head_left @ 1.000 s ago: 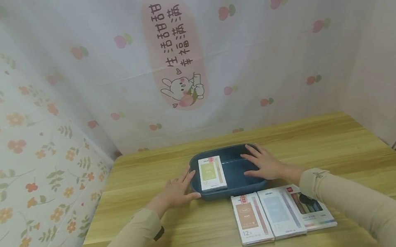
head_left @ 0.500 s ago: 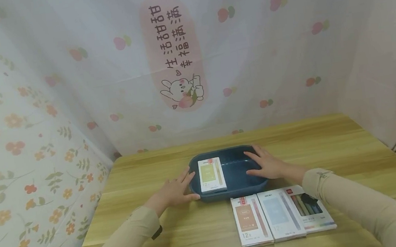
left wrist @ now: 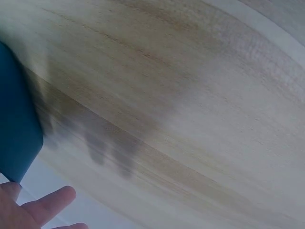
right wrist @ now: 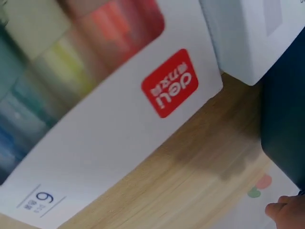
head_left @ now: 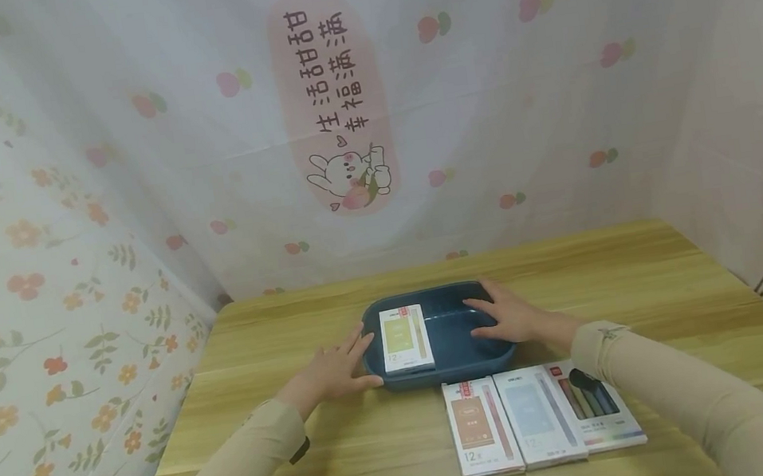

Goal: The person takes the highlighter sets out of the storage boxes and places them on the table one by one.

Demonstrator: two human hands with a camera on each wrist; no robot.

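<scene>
A dark blue plastic basin (head_left: 460,336) lies on the table in the head view. Inside its left end rests a white box with a green panel (head_left: 404,339). My left hand (head_left: 330,369) touches the basin's left end, fingers extended and spread, thumb near the front corner. My right hand (head_left: 514,313) lies over the right end, its spread fingers reaching past the rim. In the left wrist view some fingers (left wrist: 50,205) show beside the basin's teal wall (left wrist: 19,119). Only a bit of the right hand (right wrist: 288,212) appears in the right wrist view.
Before the basin lie a white box with a brown-orange panel (head_left: 477,426), one with a pale blue panel (head_left: 537,414) and a windowed marker box (head_left: 603,410), partly under the right forearm. The wood-grain table (head_left: 380,447) ends at patterned curtains (head_left: 519,131).
My hands stay at the two ends of the basin with barely any movement; the right fingers shift slightly on its rim. The view drifts a little.
</scene>
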